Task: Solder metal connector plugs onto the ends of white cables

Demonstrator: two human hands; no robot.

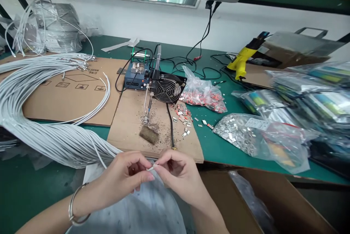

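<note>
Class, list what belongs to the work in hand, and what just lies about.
Probably in the work:
- thin white cable end, between left hand and right hand
- long grey cable bundle
- blue box-shaped soldering station
- small silver rectangular connectors

Probably just lying about:
- long white paper strip
- clear-wrapped blue-yellow packs

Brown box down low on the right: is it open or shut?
Open: you can see inside the brown box, where some clear plastic shows between its walls.

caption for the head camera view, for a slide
Left hand and right hand pinch a cable end before a soldering station, fan and brown sponge.
</note>
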